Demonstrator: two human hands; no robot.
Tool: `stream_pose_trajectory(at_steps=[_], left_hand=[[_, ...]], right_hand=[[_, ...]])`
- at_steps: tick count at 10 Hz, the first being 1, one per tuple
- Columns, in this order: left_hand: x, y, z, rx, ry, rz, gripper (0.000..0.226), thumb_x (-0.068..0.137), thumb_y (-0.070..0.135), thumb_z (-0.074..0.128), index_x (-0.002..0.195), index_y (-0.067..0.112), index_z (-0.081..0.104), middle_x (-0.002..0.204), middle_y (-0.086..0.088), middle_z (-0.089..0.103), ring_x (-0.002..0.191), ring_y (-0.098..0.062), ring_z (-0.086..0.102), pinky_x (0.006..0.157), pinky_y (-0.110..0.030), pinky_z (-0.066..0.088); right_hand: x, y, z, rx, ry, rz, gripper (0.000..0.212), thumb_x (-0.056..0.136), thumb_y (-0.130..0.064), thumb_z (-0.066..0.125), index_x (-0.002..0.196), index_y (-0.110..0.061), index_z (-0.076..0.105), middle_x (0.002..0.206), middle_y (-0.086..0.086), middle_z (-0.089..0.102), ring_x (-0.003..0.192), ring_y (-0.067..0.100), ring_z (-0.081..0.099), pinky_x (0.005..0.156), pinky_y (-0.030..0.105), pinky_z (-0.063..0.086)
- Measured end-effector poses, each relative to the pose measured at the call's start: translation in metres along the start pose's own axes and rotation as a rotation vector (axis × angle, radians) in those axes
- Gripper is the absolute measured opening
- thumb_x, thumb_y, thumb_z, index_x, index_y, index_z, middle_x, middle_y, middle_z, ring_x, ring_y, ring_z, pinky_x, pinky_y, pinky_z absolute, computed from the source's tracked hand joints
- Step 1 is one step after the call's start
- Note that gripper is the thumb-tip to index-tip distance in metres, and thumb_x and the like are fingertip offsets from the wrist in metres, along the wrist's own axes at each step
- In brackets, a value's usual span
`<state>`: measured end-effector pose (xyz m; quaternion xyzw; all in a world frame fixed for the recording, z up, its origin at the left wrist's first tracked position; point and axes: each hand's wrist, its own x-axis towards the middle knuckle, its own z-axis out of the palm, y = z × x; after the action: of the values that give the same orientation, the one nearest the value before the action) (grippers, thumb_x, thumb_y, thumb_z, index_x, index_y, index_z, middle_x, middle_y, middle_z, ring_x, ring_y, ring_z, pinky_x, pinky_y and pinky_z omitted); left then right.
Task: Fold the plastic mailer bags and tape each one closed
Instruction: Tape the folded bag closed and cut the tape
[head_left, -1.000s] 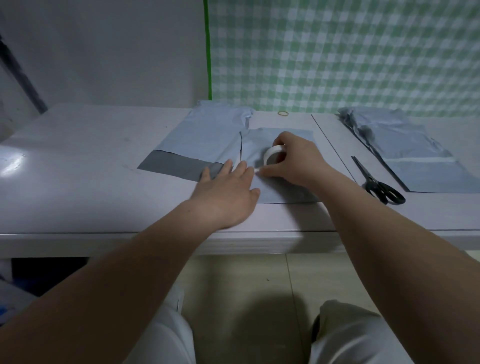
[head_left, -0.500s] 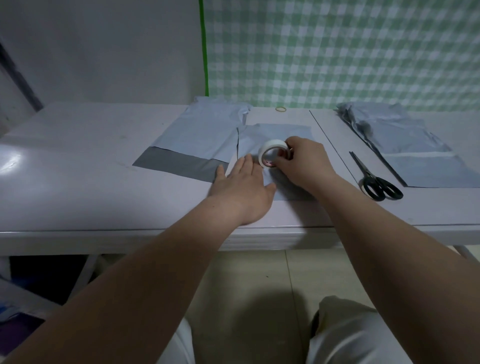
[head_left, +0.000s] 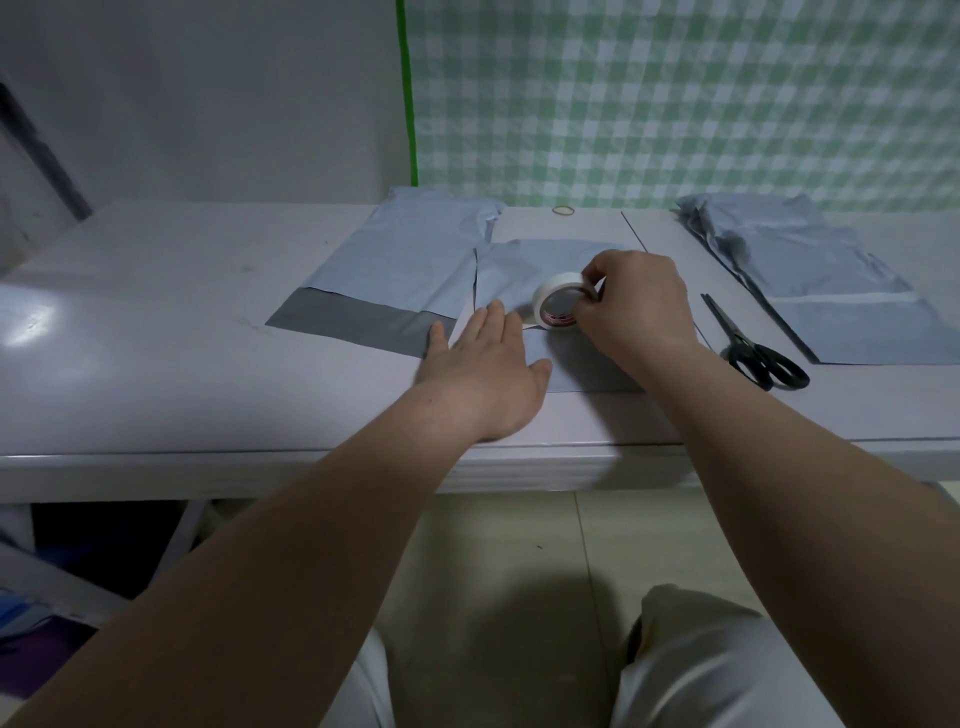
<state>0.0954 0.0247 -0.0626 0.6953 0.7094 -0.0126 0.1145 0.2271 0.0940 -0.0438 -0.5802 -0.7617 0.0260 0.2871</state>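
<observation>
1. The left hand (head_left: 488, 374) lies palm down on the near left corner of the folded bag (head_left: 519, 265). Its fingers are straight and close together, and the thumb sticks out to the side.
2. The right hand (head_left: 634, 306) holds the roll of tape (head_left: 558, 306) by its right rim. Thumb and forefinger pinch the rim and the other fingers are curled in behind.
3. The roll stands on its edge on the folded bag, just beside the left fingertips (its hollow faces the camera, with a red label at the bottom).
4. The folded bag sits near the middle of the table (head_left: 156, 338), towards the front edge.
5. A second bag (head_left: 405, 260) lies flat to its left, touching or overlapping it, with a dark grey flap (head_left: 353, 322) at its near end.
6. A pair of black scissors (head_left: 758, 353) lies to the right of the right wrist.
7. A stack of bags (head_left: 831, 291) lies beyond the scissors, at the right end of the table.
8. A rubber band (head_left: 564, 210) rests at the back, by the green checked cloth (head_left: 675, 93).
</observation>
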Motion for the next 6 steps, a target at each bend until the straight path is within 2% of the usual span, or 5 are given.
stream_pose_trajectory(at_steps=[2,4,5,6], left_hand=[[0.001,0.000,0.000,0.002,0.000,-0.004,0.065,0.100,0.047,0.013,0.151,0.012,-0.008,0.159,-0.002,-0.016,0.146,-0.015,-0.014,0.116,-0.053,-0.007],[0.001,-0.001,0.000,-0.002,0.003,-0.001,0.065,0.100,0.046,0.013,0.151,0.013,-0.007,0.159,-0.002,-0.016,0.146,-0.015,-0.013,0.116,-0.053,-0.006],[0.001,-0.001,0.002,-0.007,0.021,0.005,0.063,0.099,0.046,0.013,0.151,0.015,-0.006,0.159,-0.001,-0.015,0.147,-0.015,-0.012,0.115,-0.053,-0.006],[0.001,0.000,0.003,-0.004,0.035,-0.002,0.062,0.099,0.046,0.012,0.152,0.018,-0.004,0.160,-0.001,-0.014,0.147,-0.016,-0.012,0.115,-0.054,-0.007]], right_hand=[[0.003,0.009,-0.004,-0.021,0.056,0.009,0.020,0.080,-0.013,0.059,0.098,-0.015,0.068,0.090,0.009,0.068,0.095,0.030,0.056,0.069,0.030,0.038],[0.000,0.014,0.001,-0.186,0.102,-0.068,0.018,0.085,-0.010,0.052,0.100,-0.009,0.063,0.092,0.012,0.065,0.095,0.032,0.047,0.067,0.034,0.035],[-0.002,0.015,0.004,-0.141,0.095,-0.055,0.021,0.086,-0.011,0.051,0.104,-0.008,0.061,0.098,0.014,0.062,0.097,0.033,0.047,0.069,0.033,0.033],[-0.004,0.016,0.007,-0.018,0.041,0.020,0.018,0.085,-0.012,0.050,0.100,-0.006,0.059,0.097,0.016,0.061,0.090,0.033,0.051,0.066,0.031,0.030]])
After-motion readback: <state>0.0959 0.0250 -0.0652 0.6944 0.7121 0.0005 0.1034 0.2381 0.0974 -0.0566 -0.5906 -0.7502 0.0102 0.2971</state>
